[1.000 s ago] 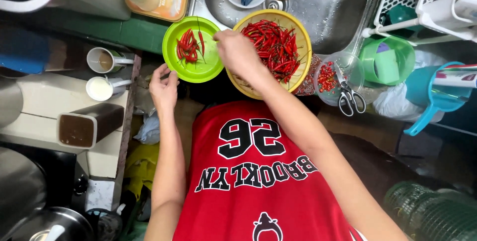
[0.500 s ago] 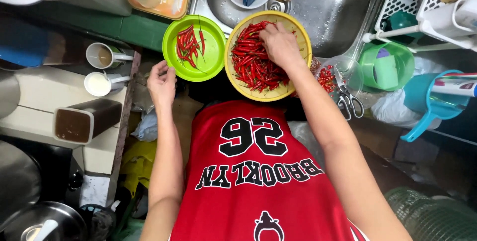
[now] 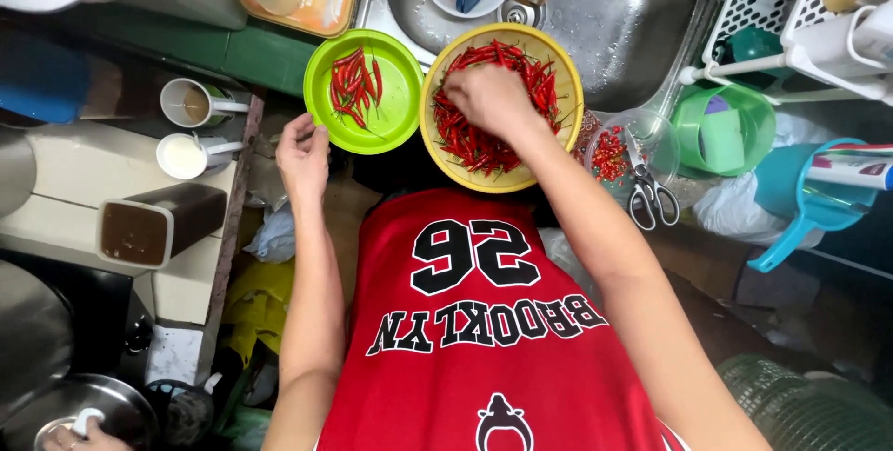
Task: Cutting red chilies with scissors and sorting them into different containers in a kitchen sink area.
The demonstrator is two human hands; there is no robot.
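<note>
Near the top centre, a round yellow bowl [image 3: 502,107] of smooth plastic holds a heap of thin, glossy red chillies [image 3: 474,139]. The right hand [image 3: 488,98] rests in the heap with fingers curled down into it (whether they pinch a chilli cannot be told). Touching the yellow rim on the left, a shallow green bowl [image 3: 395,88] holds a few chillies. The left hand [image 3: 302,149] hovers loosely half-closed just below its edge, holding nothing visible. Scissors [image 3: 651,195] lie to the right.
</note>
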